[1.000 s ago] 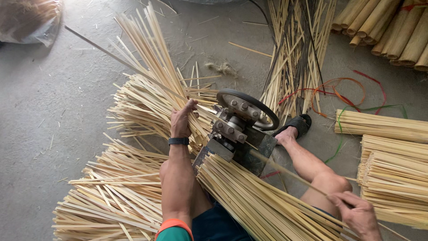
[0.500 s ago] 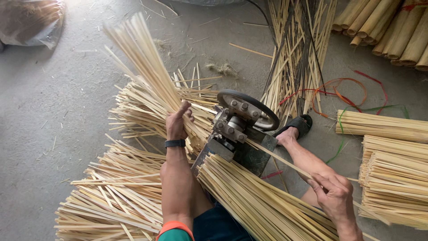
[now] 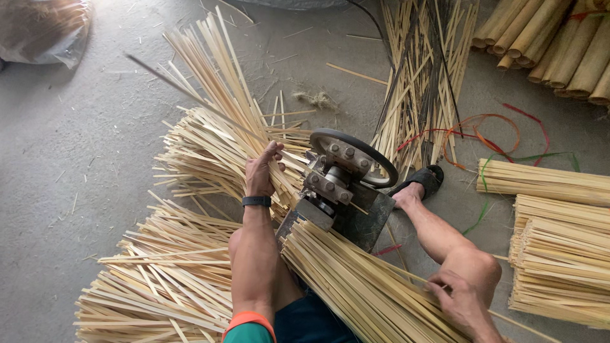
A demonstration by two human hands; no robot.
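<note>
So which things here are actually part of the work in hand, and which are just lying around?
In use:
- left hand on the split strips past the machine
- small metal wheel machine
- strip bundle feeding it, right hand resting on it

Lying about:
- coloured ties
- bamboo poles
- tied strip bundles
- plastic bag

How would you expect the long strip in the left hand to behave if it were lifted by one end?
The strip looks very thin and long, so it would probably flex and droop. It is likely light. The left hand grips it beside the machine, and its edges may be splintery.
</note>
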